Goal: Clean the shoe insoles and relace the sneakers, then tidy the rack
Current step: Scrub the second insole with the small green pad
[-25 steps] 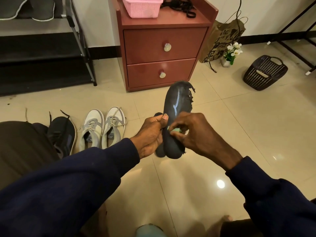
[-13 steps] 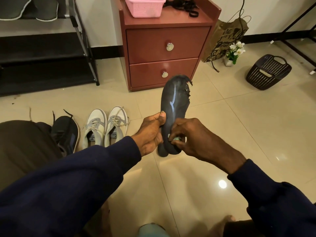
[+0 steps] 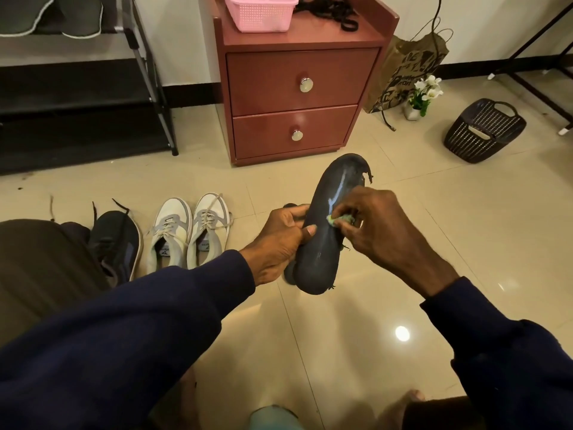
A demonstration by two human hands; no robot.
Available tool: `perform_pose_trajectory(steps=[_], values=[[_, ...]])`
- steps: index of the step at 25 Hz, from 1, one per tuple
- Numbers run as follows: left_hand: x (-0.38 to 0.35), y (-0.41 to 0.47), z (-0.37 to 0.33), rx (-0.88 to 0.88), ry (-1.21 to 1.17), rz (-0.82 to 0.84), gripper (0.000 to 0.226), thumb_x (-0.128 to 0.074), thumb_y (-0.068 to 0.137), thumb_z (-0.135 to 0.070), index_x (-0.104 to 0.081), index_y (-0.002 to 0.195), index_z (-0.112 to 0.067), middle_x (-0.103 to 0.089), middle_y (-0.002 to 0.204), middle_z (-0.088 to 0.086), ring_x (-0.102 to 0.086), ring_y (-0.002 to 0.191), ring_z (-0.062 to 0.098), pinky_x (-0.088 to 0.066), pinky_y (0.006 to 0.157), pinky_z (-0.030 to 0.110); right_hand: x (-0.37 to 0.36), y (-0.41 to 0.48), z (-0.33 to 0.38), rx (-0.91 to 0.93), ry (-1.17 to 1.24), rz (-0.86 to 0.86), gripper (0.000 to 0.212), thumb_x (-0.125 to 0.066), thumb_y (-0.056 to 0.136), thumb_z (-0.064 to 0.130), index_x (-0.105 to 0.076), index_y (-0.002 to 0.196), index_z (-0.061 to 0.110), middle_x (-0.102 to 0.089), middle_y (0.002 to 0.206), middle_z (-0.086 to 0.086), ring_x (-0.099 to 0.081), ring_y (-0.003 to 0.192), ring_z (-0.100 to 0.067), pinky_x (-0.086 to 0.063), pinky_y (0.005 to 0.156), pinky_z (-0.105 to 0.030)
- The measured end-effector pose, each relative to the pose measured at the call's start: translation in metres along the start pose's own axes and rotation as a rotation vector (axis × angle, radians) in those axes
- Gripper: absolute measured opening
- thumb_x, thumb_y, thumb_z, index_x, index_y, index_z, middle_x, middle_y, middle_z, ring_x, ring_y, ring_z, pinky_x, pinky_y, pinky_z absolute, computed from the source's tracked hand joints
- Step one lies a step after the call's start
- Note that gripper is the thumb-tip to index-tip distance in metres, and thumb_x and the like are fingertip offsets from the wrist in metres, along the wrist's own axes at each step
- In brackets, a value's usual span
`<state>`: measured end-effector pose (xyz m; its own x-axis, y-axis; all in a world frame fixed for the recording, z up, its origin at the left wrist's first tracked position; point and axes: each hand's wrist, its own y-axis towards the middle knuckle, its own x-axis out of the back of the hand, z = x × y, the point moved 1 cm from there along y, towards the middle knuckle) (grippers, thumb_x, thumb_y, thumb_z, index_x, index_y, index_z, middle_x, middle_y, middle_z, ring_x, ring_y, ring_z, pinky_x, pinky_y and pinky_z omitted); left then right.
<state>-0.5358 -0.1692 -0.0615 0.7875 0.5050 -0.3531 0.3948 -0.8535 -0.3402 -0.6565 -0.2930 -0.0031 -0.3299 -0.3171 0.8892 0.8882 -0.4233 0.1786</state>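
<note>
Cleaning a dark grey foam insole (image 3: 331, 225), held toe-up between both hands above the beige tiled floor (image 3: 434, 243)

The left hand (image 3: 279, 243) grips its lower edge, thumb across the face and fingers curled behind, probably to brace it against rubbing; the right hand (image 3: 375, 225) pinches a small green cloth (image 3: 339, 219) in its fingertips, pressed to the insole's middle beside a pale streak; the white-and-grey laced sneakers (image 3: 189, 228) and a black sneaker (image 3: 117, 240) with loose laces sit to the left, seemingly waiting their turn; the black metal shoe rack (image 3: 148, 76) stands beyond.

Right, I count two white sneakers (image 3: 170, 228), one black sneaker (image 3: 119, 240), two drawers (image 3: 302, 80), one pink basket (image 3: 260, 9), one dark basket (image 3: 483, 131), one paper bag (image 3: 403, 66).
</note>
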Motion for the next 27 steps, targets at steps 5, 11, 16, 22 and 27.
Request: perform_pose_trajectory(steps=[5, 11, 16, 22, 27], values=[[0.002, 0.000, 0.001, 0.008, -0.064, 0.078, 0.058, -0.059, 0.089, 0.022, -0.055, 0.140, -0.006, -0.068, 0.129, 0.021, -0.069, 0.111, 0.034, -0.062, 0.087, 0.040, -0.005, 0.005, 0.009, 0.016, 0.098, 0.032, 0.016, -0.080, 0.082, 0.014, -0.079, 0.098, 0.014, -0.072, 0.094, 0.001, -0.060, 0.074, -0.004, -0.049, 0.070, -0.013], [0.004, 0.003, 0.000, -0.017, -0.117, 0.113, 0.069, -0.061, 0.084, 0.025, -0.051, 0.142, -0.009, -0.066, 0.134, 0.017, -0.067, 0.119, 0.034, -0.062, 0.087, 0.040, 0.002, 0.021, -0.006, -0.059, -0.040, -0.178, 0.020, -0.080, 0.083, 0.014, -0.077, 0.102, 0.010, -0.070, 0.101, -0.009, -0.058, 0.083, -0.010, -0.050, 0.077, -0.017], [0.008, 0.005, 0.003, -0.033, -0.169, 0.109, 0.070, -0.058, 0.085, 0.027, -0.048, 0.146, -0.007, -0.064, 0.137, 0.020, -0.065, 0.120, 0.038, -0.062, 0.088, 0.041, -0.010, 0.021, 0.011, 0.063, 0.066, 0.026, 0.015, -0.080, 0.082, 0.013, -0.080, 0.098, 0.014, -0.071, 0.098, -0.001, -0.059, 0.079, -0.006, -0.047, 0.074, -0.010], [0.010, 0.009, 0.004, -0.014, -0.189, 0.108, 0.069, -0.062, 0.083, 0.024, -0.051, 0.143, -0.007, -0.065, 0.136, 0.018, -0.064, 0.122, 0.037, -0.061, 0.090, 0.043, -0.008, 0.032, 0.005, 0.013, -0.003, -0.114, 0.017, -0.078, 0.084, 0.010, -0.078, 0.100, 0.009, -0.070, 0.103, -0.008, -0.064, 0.087, -0.017, -0.048, 0.080, -0.018], [0.014, 0.013, 0.010, -0.012, -0.178, 0.066, 0.068, -0.073, 0.078, 0.016, -0.054, 0.139, -0.005, -0.065, 0.133, 0.022, -0.064, 0.121, 0.041, -0.059, 0.095, 0.047, -0.013, 0.030, 0.009, 0.065, 0.011, -0.024, 0.015, -0.080, 0.081, 0.008, -0.080, 0.095, 0.010, -0.072, 0.098, -0.007, -0.066, 0.084, -0.018, -0.049, 0.078, -0.017]])
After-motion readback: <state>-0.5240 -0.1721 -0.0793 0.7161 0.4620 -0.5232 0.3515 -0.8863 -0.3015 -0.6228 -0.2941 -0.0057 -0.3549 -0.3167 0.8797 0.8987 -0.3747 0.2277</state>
